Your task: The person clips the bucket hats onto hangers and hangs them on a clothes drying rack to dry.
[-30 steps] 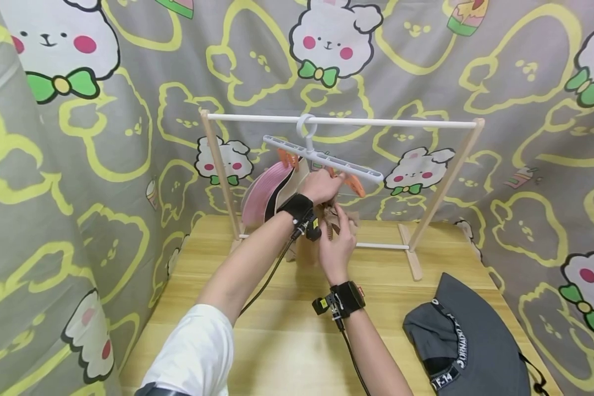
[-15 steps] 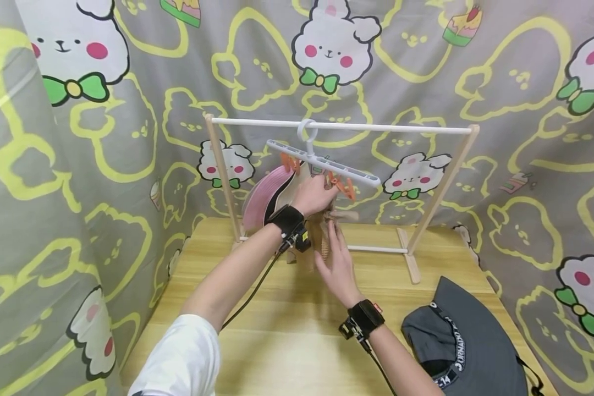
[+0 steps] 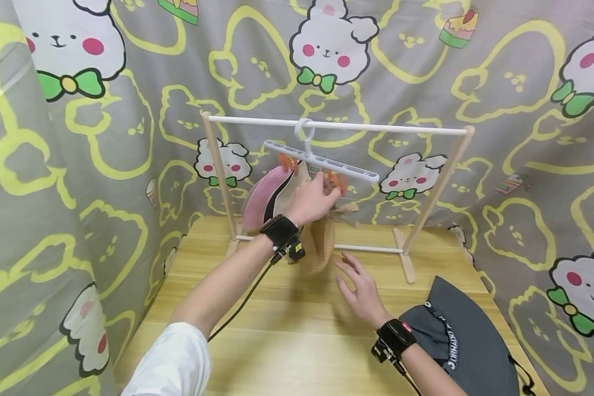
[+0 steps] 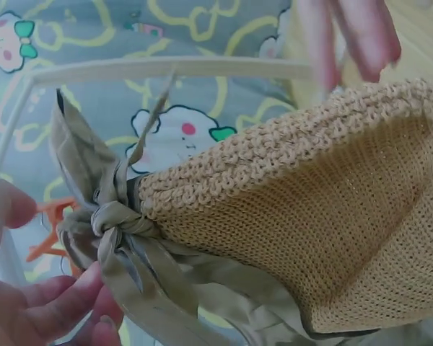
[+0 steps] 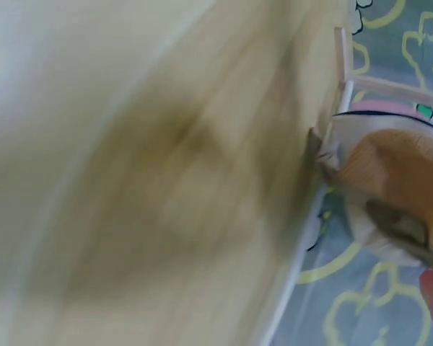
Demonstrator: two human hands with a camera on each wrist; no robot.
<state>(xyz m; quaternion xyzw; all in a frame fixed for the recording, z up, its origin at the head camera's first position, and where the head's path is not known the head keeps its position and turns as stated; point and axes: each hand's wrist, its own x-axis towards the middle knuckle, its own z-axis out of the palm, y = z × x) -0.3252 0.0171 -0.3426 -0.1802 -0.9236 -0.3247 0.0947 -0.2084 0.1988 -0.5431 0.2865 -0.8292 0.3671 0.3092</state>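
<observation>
A woven straw hat (image 4: 332, 202) with a knotted taupe ribbon (image 4: 119, 220) hangs beneath the light-grey clip hanger (image 3: 344, 168). My left hand (image 3: 314, 201) is at its upper part. In the left wrist view, those fingers (image 4: 72, 303) touch the ribbon beside the knot, while the thumb stands apart from them. Orange clips (image 3: 336, 181) sit just beyond that hand; whether they bite the ribbon is hidden. Below and to the right, my right hand (image 3: 363, 291) is held off the hat, fingers spread and holding nothing. A pink-brimmed hat (image 3: 264, 201) hangs at the hanger's left side.
The hanger hooks over the white rod of a small wooden rack (image 3: 438, 192). A dark grey wide-brimmed cap (image 3: 467, 335) lies on the wooden table (image 3: 277, 341) at the right. Printed curtains (image 3: 515, 181) enclose the back and sides.
My right hand has let go of the hat and drawn down and to the right. The left hand's thumb and fingers have spread apart. The straw hat now hangs with its crown lower.
</observation>
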